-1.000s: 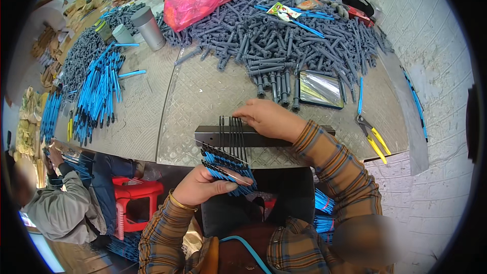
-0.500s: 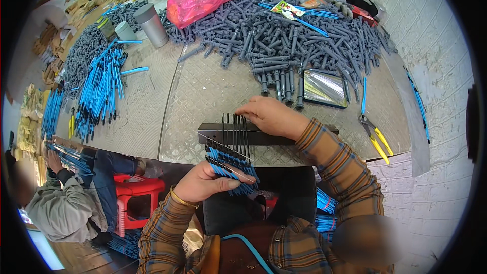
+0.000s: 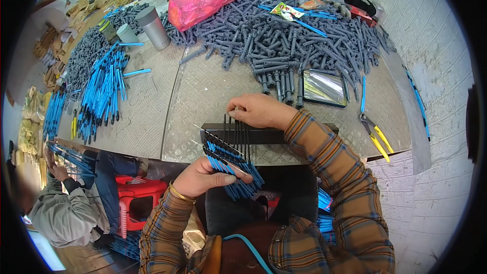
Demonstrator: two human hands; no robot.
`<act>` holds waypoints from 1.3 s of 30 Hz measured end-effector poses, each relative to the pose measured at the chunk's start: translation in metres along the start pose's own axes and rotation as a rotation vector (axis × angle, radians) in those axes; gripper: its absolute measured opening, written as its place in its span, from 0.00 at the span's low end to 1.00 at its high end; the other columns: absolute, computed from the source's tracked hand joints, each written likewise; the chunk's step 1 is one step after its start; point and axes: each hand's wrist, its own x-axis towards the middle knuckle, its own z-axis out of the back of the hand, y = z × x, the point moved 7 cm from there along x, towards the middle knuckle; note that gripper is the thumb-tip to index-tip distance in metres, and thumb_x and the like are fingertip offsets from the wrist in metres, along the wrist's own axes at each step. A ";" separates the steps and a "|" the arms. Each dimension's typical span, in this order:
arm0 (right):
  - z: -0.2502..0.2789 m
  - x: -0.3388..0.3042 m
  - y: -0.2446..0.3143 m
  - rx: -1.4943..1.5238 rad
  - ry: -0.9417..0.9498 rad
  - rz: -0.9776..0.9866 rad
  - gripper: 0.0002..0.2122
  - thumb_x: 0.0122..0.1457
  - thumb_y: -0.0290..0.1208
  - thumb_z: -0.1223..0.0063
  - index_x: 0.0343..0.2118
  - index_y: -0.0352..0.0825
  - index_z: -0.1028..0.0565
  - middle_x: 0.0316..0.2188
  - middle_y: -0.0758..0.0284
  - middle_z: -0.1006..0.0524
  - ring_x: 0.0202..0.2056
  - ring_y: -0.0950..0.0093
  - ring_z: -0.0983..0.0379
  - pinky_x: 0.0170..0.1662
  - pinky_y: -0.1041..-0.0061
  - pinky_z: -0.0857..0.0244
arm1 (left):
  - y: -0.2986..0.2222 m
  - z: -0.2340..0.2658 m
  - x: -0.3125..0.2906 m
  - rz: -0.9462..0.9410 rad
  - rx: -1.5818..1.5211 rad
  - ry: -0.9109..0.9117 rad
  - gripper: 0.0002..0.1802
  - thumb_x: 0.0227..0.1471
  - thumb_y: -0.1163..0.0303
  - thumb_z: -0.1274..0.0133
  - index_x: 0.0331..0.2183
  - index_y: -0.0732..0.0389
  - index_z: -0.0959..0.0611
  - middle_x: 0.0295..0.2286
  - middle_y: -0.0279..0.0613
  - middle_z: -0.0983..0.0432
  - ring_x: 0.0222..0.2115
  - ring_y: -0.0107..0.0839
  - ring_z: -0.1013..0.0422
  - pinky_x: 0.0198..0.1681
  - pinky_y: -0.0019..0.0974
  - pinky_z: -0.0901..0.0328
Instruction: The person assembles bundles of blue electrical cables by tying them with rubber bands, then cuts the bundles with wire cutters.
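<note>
My left hand (image 3: 198, 178) is closed around a fan of thin blue rods (image 3: 241, 189) with black ends, the thumb lying across it. Thin metal wires run crosswise through the black ends. Several slim black rods (image 3: 238, 136) stand up from this bundle, over a dark rectangular bar (image 3: 304, 135) at the table's near edge. My right hand (image 3: 259, 110) is above the bar, its thumb and fingertips pinched at the top of the leftmost black rods. Exactly how many rods sit in the pinch is hidden.
Grey plastic tubes (image 3: 284, 40) cover the back of the table. Blue rods (image 3: 104, 83) lie in a pile at left, near a grey metal cylinder (image 3: 152, 28). Yellow-handled pliers (image 3: 374, 134) and a dark-framed glossy rectangle (image 3: 324, 88) are at right. A co-worker (image 3: 66, 208) sits at lower left.
My right hand has shifted left and its fingertips have closed at the tops of the black rods. The bundle in my left hand has tilted and moved slightly.
</note>
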 end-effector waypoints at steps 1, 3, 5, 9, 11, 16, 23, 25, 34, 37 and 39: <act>-0.002 0.000 -0.002 0.038 -0.002 -0.029 0.12 0.55 0.35 0.55 0.39 0.36 0.28 0.32 0.56 0.26 0.34 0.63 0.30 0.38 0.70 0.37 | -0.001 -0.001 0.000 -0.001 0.001 0.002 0.10 0.49 0.75 0.51 0.37 0.65 0.22 0.36 0.44 0.25 0.42 0.33 0.31 0.47 0.36 0.39; -0.007 0.002 -0.004 0.067 -0.048 -0.001 0.12 0.55 0.36 0.55 0.38 0.35 0.28 0.31 0.57 0.26 0.33 0.64 0.29 0.37 0.70 0.37 | -0.003 -0.001 -0.002 -0.002 0.024 0.002 0.11 0.49 0.75 0.50 0.37 0.65 0.22 0.36 0.43 0.25 0.42 0.33 0.31 0.47 0.36 0.39; -0.008 0.001 -0.004 0.129 -0.136 0.050 0.12 0.55 0.36 0.54 0.36 0.34 0.28 0.29 0.58 0.25 0.31 0.66 0.29 0.35 0.71 0.37 | -0.003 -0.002 -0.002 -0.002 0.036 0.004 0.11 0.49 0.74 0.50 0.37 0.65 0.22 0.36 0.43 0.25 0.41 0.33 0.31 0.47 0.36 0.39; -0.007 -0.004 -0.007 0.168 -0.055 -0.113 0.11 0.54 0.37 0.53 0.35 0.34 0.28 0.26 0.61 0.26 0.29 0.65 0.29 0.34 0.71 0.36 | 0.001 -0.003 -0.004 0.023 0.028 0.008 0.11 0.49 0.75 0.50 0.37 0.65 0.22 0.37 0.44 0.25 0.42 0.33 0.31 0.48 0.35 0.39; 0.000 -0.013 -0.009 0.059 -0.045 -0.120 0.11 0.54 0.37 0.53 0.35 0.35 0.28 0.27 0.61 0.26 0.30 0.65 0.29 0.33 0.71 0.36 | -0.004 -0.011 -0.004 -0.034 0.143 0.041 0.11 0.49 0.76 0.50 0.37 0.65 0.22 0.37 0.44 0.25 0.43 0.33 0.31 0.48 0.35 0.39; 0.010 -0.038 0.010 -0.331 -0.077 -0.013 0.11 0.53 0.37 0.51 0.35 0.36 0.27 0.32 0.63 0.28 0.31 0.63 0.29 0.34 0.68 0.35 | 0.002 -0.008 -0.003 -0.011 0.092 0.032 0.11 0.49 0.76 0.50 0.38 0.65 0.22 0.39 0.45 0.26 0.44 0.33 0.32 0.48 0.34 0.40; 0.017 -0.057 0.030 -0.501 0.113 0.350 0.15 0.50 0.38 0.49 0.39 0.37 0.28 0.38 0.63 0.30 0.35 0.62 0.30 0.35 0.66 0.36 | 0.000 -0.010 0.003 -0.003 0.120 0.069 0.11 0.48 0.76 0.50 0.36 0.66 0.22 0.38 0.47 0.26 0.43 0.35 0.31 0.48 0.35 0.40; 0.009 -0.060 0.034 -0.592 0.228 0.483 0.17 0.49 0.38 0.48 0.42 0.38 0.30 0.37 0.63 0.29 0.37 0.61 0.30 0.36 0.66 0.36 | 0.001 -0.008 0.001 0.000 0.131 0.080 0.10 0.48 0.76 0.49 0.36 0.66 0.22 0.38 0.48 0.26 0.43 0.35 0.31 0.48 0.35 0.40; 0.002 -0.089 0.076 -0.827 0.160 0.580 0.11 0.45 0.35 0.48 0.31 0.34 0.27 0.24 0.66 0.26 0.31 0.65 0.28 0.32 0.68 0.36 | 0.015 -0.029 -0.023 0.052 0.171 0.052 0.11 0.43 0.76 0.45 0.33 0.67 0.21 0.35 0.48 0.24 0.39 0.40 0.29 0.46 0.39 0.37; -0.036 -0.124 0.100 -0.886 0.095 0.546 0.04 0.44 0.29 0.51 0.23 0.35 0.27 0.20 0.66 0.26 0.31 0.67 0.28 0.30 0.68 0.35 | 0.040 -0.054 -0.057 0.222 0.370 0.042 0.13 0.42 0.75 0.43 0.35 0.67 0.21 0.35 0.46 0.24 0.38 0.34 0.28 0.46 0.37 0.37; -0.080 -0.145 0.086 -0.721 0.228 0.379 0.04 0.45 0.27 0.53 0.22 0.35 0.28 0.20 0.63 0.26 0.32 0.65 0.27 0.31 0.66 0.35 | 0.057 -0.076 -0.079 0.347 0.310 0.152 0.11 0.46 0.73 0.46 0.35 0.65 0.20 0.34 0.38 0.23 0.36 0.25 0.29 0.43 0.28 0.37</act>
